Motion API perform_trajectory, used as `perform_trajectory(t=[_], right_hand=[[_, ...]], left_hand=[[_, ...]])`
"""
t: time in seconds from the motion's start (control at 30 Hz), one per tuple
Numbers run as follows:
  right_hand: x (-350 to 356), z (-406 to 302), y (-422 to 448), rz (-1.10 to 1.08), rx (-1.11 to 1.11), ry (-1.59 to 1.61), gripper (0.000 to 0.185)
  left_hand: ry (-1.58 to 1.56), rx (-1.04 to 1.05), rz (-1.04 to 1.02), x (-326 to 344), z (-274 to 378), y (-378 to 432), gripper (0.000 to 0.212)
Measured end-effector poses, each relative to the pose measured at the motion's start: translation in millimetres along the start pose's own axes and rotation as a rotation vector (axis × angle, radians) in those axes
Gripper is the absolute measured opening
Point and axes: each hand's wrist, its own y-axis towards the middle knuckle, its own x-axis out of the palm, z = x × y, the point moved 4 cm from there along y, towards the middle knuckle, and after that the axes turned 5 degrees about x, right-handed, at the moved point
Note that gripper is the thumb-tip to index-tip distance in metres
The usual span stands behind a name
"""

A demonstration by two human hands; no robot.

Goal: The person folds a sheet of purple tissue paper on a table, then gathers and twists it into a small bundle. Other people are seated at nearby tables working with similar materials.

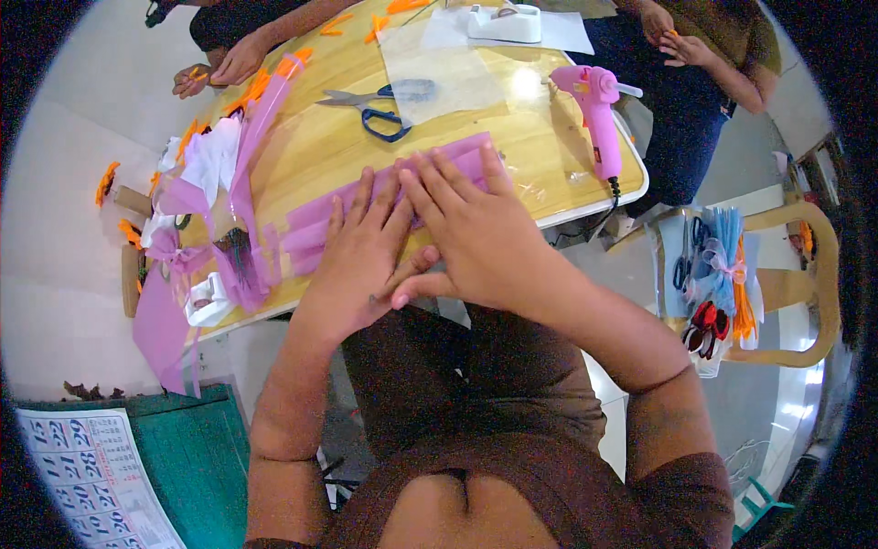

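Observation:
A folded strip of translucent purple wrapping sheet (306, 241) lies along the near side of the wooden table (288, 168). My left hand (365, 250) rests flat across its middle, fingers pointing away from me. Spread over the right part is my right hand (473, 230), its fingertips near the sheet's far edge. The two hands meet at the index fingers, and their thumbs come close together near the table edge. Neither hand grips anything. Both cover much of the sheet. Beyond them are scissors (384, 110) with dark blue handles, partly under a thin translucent sheet (446, 68).
A pink hot glue gun (597, 113) stands at the right edge, its cord hanging down. Purple-wrapped bouquets (236, 226) and a tape dispenser (209, 300) occupy the left. Another dispenser (504, 24) is at the back. Two people's hands (240, 62) (675, 44) hold small orange pieces. A chair (823, 288) carries craft supplies.

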Motion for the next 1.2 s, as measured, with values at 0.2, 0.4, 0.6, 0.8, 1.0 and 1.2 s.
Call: perform_trajectory(t=[0.2,0.4,0.6,0.8,1.0,1.2], right_hand=[[3,16,0,-0.053,0.064,-0.112,0.111],[11,20,-1,-0.022,0.086,-0.155,0.113],[2,16,-3,-0.063,0.07,-0.142,0.114],[1,16,-3,-0.086,0.096,-0.13,0.118],[2,17,-4,-0.062,0.091,-0.09,0.119],[5,20,-4,-0.025,0.1,-0.058,0.123]], left_hand=[[-0.036,0.007,0.077,-3,3,0,0.063],[-0.021,-0.071,0.045,-1,-1,11,0.052],[-0.139,0.062,0.095,-9,-10,15,0.047],[-0.517,0.01,0.204,-8,-19,21,0.042],[-0.59,-0.047,0.23,-7,-19,24,0.024],[-0.51,-0.058,0.236,-7,-15,26,0.027]])
